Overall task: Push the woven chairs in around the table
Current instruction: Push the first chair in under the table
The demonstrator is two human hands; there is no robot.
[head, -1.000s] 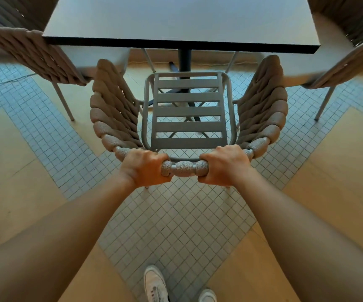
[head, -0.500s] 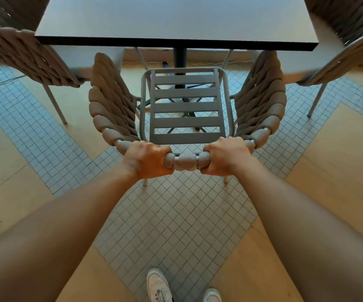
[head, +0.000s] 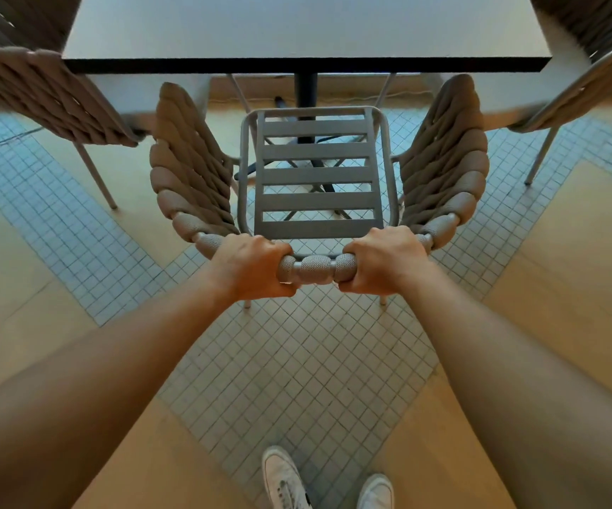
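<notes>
Gripping the cord-wrapped top rail of the woven chair (head: 315,170) facing the table (head: 304,27), the left hand (head: 251,268) and right hand (head: 383,260) suit a probably light, rigid metal frame.

Thick knitted cord over a matt metal chair (head: 317,268), smooth matt tabletop (head: 304,27), small-tiled floor (head: 297,361).

Left grip (head: 252,268), right grip (head: 383,260) — clenched, arms outstretched
</notes>
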